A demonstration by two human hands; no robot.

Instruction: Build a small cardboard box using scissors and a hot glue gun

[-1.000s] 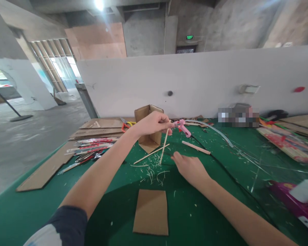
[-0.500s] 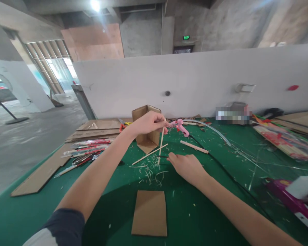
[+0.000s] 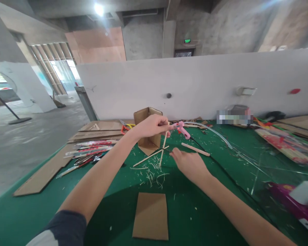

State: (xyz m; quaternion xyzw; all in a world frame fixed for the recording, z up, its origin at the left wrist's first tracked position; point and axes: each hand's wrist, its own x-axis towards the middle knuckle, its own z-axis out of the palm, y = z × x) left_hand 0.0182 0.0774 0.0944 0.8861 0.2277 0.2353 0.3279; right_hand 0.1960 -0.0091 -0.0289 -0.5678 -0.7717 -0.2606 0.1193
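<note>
My left hand (image 3: 156,125) is closed around the upper end of a thin wooden stick (image 3: 163,149), which slants down to the table. In my right hand (image 3: 186,160) is a slim dark-bladed knife (image 3: 166,148), its blade against or very near the stick; its handle is hidden by my fingers. A second wooden stick (image 3: 146,159) lies behind the held one. Curled wood shavings (image 3: 151,176) are scattered below. An open folded cardboard piece (image 3: 149,145) stands behind my left hand, partly covered by it. Beyond the stick rests a pink glue gun (image 3: 181,130).
A cardboard square (image 3: 150,217) lies in front on the green table (image 3: 200,212). Packaged tools (image 3: 92,149), scissors (image 3: 125,127) and cardboard sheets (image 3: 41,171) are at left. A pale rod (image 3: 195,149), a black cord (image 3: 228,174) and a purple device (image 3: 292,201) are at right.
My right hand and the knife have moved up along the stick. My left hand keeps its hold on the upper end. The view has shifted slightly.
</note>
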